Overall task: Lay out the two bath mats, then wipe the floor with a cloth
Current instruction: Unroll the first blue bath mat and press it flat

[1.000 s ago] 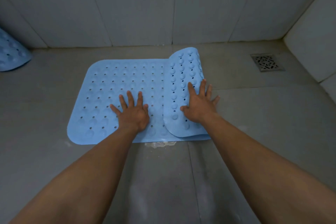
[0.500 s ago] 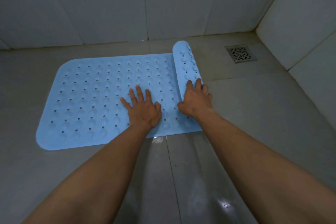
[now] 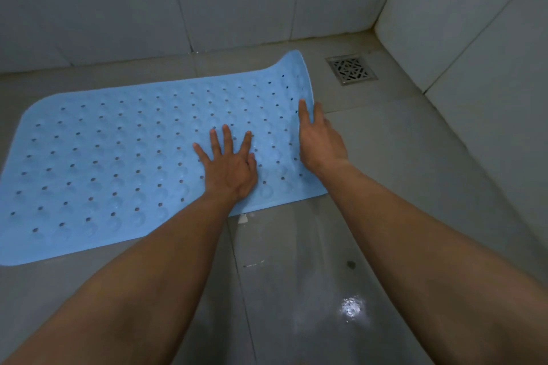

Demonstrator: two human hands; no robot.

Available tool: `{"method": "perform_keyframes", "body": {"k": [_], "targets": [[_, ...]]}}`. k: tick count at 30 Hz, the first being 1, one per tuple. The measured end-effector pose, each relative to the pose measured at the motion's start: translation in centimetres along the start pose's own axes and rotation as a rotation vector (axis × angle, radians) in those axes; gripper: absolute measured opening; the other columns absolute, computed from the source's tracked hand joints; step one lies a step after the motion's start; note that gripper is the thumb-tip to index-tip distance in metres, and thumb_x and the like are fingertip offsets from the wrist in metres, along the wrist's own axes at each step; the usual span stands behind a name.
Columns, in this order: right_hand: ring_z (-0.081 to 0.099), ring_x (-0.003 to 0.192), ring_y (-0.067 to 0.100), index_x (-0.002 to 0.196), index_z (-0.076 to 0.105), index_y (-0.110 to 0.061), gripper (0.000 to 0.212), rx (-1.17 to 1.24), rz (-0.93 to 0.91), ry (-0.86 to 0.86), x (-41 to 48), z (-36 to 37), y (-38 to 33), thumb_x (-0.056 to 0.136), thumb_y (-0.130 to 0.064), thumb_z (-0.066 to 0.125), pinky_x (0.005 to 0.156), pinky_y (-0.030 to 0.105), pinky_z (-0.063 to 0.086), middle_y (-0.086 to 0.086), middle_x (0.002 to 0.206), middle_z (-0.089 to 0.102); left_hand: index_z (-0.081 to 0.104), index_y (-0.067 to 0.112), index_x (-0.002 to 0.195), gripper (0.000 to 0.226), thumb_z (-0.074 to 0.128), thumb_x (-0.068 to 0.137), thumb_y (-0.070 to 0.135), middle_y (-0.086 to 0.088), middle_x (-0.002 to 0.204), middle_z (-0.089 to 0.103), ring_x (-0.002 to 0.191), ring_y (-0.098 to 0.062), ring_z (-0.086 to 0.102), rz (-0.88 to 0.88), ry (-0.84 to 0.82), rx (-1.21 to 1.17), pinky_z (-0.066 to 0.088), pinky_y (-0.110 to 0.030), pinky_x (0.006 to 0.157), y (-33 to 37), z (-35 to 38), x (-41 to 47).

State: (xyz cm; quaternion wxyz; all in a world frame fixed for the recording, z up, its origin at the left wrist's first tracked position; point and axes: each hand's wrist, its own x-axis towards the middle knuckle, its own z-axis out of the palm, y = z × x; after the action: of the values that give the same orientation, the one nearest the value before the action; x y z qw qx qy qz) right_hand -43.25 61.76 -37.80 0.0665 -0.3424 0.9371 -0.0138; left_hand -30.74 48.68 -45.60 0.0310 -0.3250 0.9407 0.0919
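Note:
A light blue bath mat [image 3: 118, 163] with rows of holes lies nearly flat on the grey tiled floor. Only its far right end still curves upward. My left hand [image 3: 228, 163] rests flat on the mat with its fingers spread, near the front right part. My right hand [image 3: 318, 139] has straight fingers against the raised right edge of the mat. No second mat and no cloth are in view.
A square metal floor drain [image 3: 351, 69] sits just right of the mat's far corner. White tiled walls close off the back and the right side. The floor [image 3: 311, 290] in front of the mat is wet and shiny.
The rolled right end of the mat has unrolled to the right and now lies almost flat. My right hand followed it rightward. The view shifted right, and the other mat has left the view.

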Motion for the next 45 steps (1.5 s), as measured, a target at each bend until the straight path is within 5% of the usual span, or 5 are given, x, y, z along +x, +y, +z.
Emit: {"method": "perform_keyframes", "body": {"k": [6,13,18,23,45], "targets": [[-0.001,0.15,0.038,0.148,0.037,-0.011,0.059,-0.122,0.037,-0.167,0.5,1.7,2.2,0.102,-0.049,0.034,0.114,0.069,0.003,0.015,0.163,0.012,0.02,0.036,0.158,0.061,0.018,0.1,0.054,-0.011,0.167,0.011,0.153,-0.038,-0.003,-0.014,0.03,-0.054,-0.005,-0.069,0.116,0.2,0.1,0.5],[-0.017,0.15,0.034,0.157,-0.005,-0.036,0.084,0.037,-0.003,-0.254,0.7,4.0,-1.3,0.09,-0.079,0.019,0.114,0.068,-0.008,0.01,0.165,-0.017,0.043,0.023,0.151,0.061,0.029,0.095,0.044,-0.014,0.152,0.044,0.136,-0.036,0.04,-0.093,0.205,-0.09,0.028,-0.052,0.107,-4.6,-1.8,0.9],[-0.023,0.149,0.034,0.154,-0.011,-0.043,0.095,0.07,-0.039,-0.267,1.5,5.9,-4.4,0.077,-0.092,0.015,0.111,0.07,-0.013,0.014,0.162,-0.023,0.035,0.024,0.155,0.056,0.038,0.101,0.039,-0.014,0.161,0.03,0.15,-0.032,0.019,-0.375,0.215,-0.105,0.009,-0.06,0.119,-12.8,-2.6,0.1],[-0.02,0.149,0.035,0.154,-0.012,-0.044,0.094,0.032,-0.022,-0.154,1.3,7.4,-4.9,0.077,-0.092,0.011,0.11,0.07,-0.013,0.007,0.163,-0.023,0.01,0.041,0.158,0.073,0.019,0.093,0.073,-0.011,0.168,-0.002,0.154,-0.033,-0.01,-0.627,0.048,-0.095,-0.01,-0.068,0.116,-20.8,-3.5,-2.0],[-0.018,0.15,0.034,0.151,-0.016,-0.05,0.096,-0.015,-0.006,-0.245,2.9,7.2,-9.9,0.07,-0.096,0.007,0.114,0.067,-0.01,0.001,0.164,-0.021,-0.008,0.045,0.156,0.081,0.005,0.086,0.084,-0.005,0.167,-0.019,0.153,-0.03,-0.018,-0.666,-0.035,-0.105,-0.013,-0.065,0.116,-26.4,-4.4,-3.9]]}}
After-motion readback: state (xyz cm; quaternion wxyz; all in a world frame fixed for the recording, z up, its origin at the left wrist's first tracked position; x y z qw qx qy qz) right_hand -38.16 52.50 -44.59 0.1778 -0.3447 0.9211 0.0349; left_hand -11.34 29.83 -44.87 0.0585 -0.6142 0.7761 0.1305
